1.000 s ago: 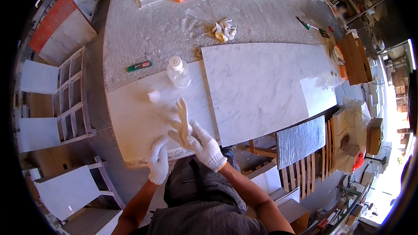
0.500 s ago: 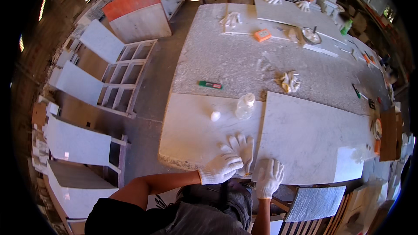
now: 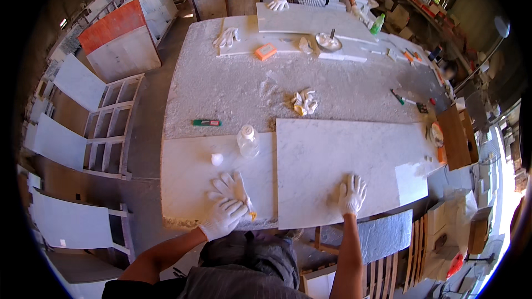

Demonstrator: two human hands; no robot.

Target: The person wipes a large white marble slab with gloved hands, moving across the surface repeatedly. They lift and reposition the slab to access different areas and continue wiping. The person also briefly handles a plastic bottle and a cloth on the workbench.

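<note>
**Gloved Hands on Two Marble Slabs**

We saw both of the person's hands in white work gloves, resting on stone at the near edge of the workbench (image 3: 233,86). The left hand (image 3: 223,217) lay on top of a loose white glove (image 3: 230,185), which was spread flat on the smaller pale slab (image 3: 185,177); a bit of yellow showed just beside that hand near the slab's edge, and we could not tell what it was. The fingers were bent loosely over the glove, and we could not tell whether they pinched it or only pressed on it. The right hand (image 3: 351,194) was spread wide open, palm down, on the larger white marble slab (image 3: 332,155), close to its near edge, holding nothing.

The two slabs lay side by side, touching along one long seam. On the smaller one stood a clear plastic bottle (image 3: 247,140) with a small white cap (image 3: 216,159) near it. Beyond them a green marker (image 3: 206,123) and a crumpled pair of gloves (image 3: 302,102) lay on the rough grey top. At the far end another person's gloved hand (image 3: 277,3) rested on a further slab, near an orange block (image 3: 265,51) and a metal bowl (image 3: 328,42).
</note>
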